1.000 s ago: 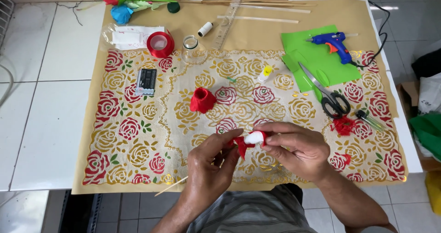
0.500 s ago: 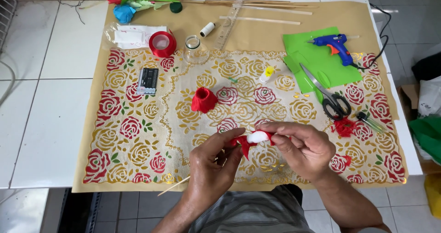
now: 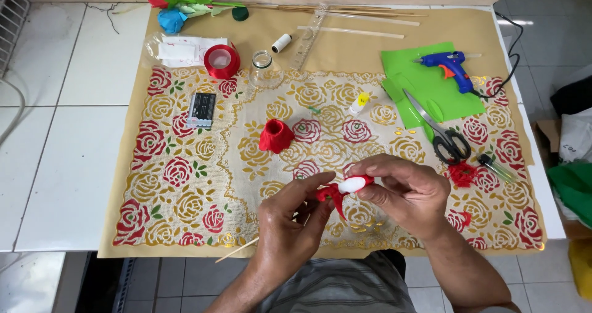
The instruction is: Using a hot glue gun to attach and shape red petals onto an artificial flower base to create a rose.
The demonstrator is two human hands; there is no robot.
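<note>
Both hands meet low in the middle, over the rose mat on the bench. On the left, the left hand is curled, its fingertips pinching the red ribbon end. On the right, the right hand is closed around a small white egg shape, holding it between thumb and fingers. It looks like one hand keeps the white piece steady while the other pulls the ribbon tight against it. A thin wooden stick pokes out under the left hand. Going left to right across the mat: a roll of red ribbon, a little black box, a small clear glass jar that looks empty, and a red folded piece standing alone. Further right lie scissors and a blue glue gun on a green sheet, all close enough to grab. Paper flowers rest at the far edge.
</note>
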